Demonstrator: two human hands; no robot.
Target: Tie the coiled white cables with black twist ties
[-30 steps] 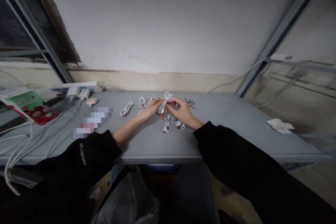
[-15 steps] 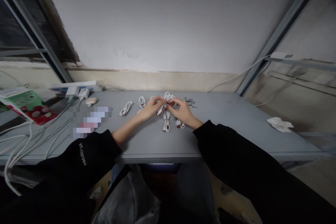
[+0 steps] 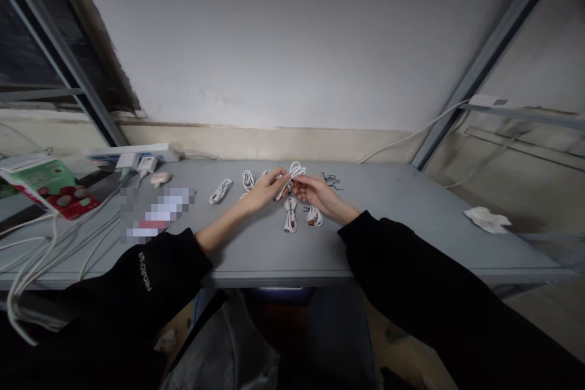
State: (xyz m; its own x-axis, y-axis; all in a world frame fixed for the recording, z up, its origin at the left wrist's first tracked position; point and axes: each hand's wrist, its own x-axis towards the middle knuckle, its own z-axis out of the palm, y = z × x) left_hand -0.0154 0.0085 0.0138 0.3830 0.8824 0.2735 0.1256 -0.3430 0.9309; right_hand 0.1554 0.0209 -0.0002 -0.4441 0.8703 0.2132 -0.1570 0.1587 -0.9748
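A coiled white cable (image 3: 297,169) with a dark tie round its middle is held over the desk between both hands. My left hand (image 3: 269,189) is closed on its left side. My right hand (image 3: 317,193) pinches at the tie, fingers bent. Below them lie a white cable bundle with a black tie (image 3: 290,215) and another tied bundle (image 3: 314,215) beneath my right wrist. To the left rest an upright cable coil (image 3: 248,180) and a slanted cable coil (image 3: 221,191). More cable is partly hidden behind my left hand.
Loose black twist ties (image 3: 332,181) lie right of my hands. A crumpled tissue (image 3: 487,219) is at the far right. On the left are a power strip (image 3: 158,151), an earbud case (image 3: 159,179), a green and red box (image 3: 55,186), a blurred-out item (image 3: 159,213) and trailing white cables.
The fingers of my right hand have shifted at the tie, spreading a little lower. The held cable stays in nearly the same place, and my view has tilted slightly.
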